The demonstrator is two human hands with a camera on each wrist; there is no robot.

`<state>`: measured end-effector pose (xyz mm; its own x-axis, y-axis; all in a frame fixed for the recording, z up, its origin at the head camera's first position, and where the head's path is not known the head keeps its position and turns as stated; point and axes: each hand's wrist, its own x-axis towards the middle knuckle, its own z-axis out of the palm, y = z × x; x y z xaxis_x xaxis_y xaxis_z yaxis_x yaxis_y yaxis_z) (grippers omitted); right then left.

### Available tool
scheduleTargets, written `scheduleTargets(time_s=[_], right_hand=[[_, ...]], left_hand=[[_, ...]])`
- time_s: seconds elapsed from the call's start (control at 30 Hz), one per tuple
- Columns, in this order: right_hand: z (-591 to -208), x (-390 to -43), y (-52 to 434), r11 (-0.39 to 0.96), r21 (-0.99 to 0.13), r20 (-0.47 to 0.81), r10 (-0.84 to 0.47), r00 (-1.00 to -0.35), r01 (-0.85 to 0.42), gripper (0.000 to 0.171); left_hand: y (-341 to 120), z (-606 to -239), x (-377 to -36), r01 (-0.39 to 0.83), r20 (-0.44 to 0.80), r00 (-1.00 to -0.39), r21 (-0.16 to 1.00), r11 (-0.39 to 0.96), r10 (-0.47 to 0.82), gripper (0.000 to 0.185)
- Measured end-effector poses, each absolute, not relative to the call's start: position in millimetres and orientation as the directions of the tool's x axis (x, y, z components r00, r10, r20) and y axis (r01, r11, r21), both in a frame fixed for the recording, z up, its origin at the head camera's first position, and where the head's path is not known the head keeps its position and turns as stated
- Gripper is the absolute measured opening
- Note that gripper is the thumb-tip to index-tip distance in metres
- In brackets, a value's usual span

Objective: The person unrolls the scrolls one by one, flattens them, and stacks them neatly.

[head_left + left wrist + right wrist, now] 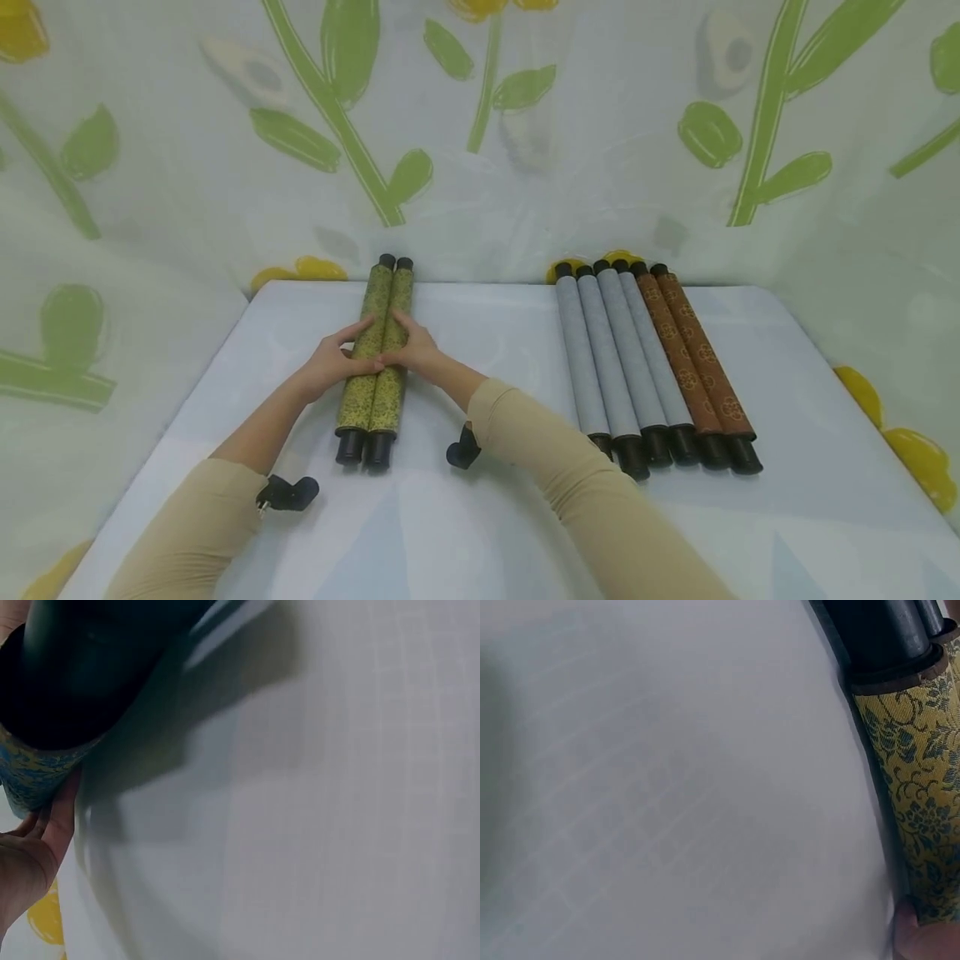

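the two scrolls (pixel 375 358) under the hands are yellow-green brocade with a dense dark floral scroll pattern — the right wrist view shows blue-grey blossoms and curling leaves on gold. their end knobs (pixel 364 448) are black. to the right lie four pale grey-blue scrolls (pixel 618 358) with a faint mottled texture, and two brown scrolls (pixel 697 358) dotted with orange round flower medallions — all with black knobs too. the table (pixel 480 517) is pale lavender-white. the curtain (pixel 600 125) behind is off-white with green stems and leaves and yellow flowers. the sleeves (pixel 577 483) are tan.
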<state>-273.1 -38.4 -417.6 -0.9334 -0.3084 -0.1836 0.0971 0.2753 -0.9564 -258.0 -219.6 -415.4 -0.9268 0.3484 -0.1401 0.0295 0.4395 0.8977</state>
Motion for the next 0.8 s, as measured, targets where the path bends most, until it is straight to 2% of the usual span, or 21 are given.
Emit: scheduleTargets(time_s=[0.17, 0.27, 0.37, 0.8], right_hand=[[-417, -274, -43, 0.369, -0.925, -0.219, -0.321, -0.922, 0.091, 0.087], [-412, -274, -44, 0.478, -0.877, -0.239, -0.329, -0.913, 0.058, 0.081], [-409, -275, -44, 0.532, -0.845, -0.259, -0.332, -0.907, 0.047, 0.074], [-411, -275, -32, 0.497, -0.864, -0.278, -0.332, -0.901, 0.083, 0.061]], left_hand=[[-228, -419, -260, 0.014, -0.171, -0.921, 0.884, 0.468, 0.35, 0.089], [-230, -418, -261, 0.028, -0.172, -0.921, 0.866, 0.5, 0.349, 0.089], [-230, -416, -264, 0.061, -0.159, -0.921, 0.841, 0.537, 0.355, 0.089], [-229, -419, -269, 0.071, -0.179, -0.912, 0.818, 0.57, 0.37, 0.088]])
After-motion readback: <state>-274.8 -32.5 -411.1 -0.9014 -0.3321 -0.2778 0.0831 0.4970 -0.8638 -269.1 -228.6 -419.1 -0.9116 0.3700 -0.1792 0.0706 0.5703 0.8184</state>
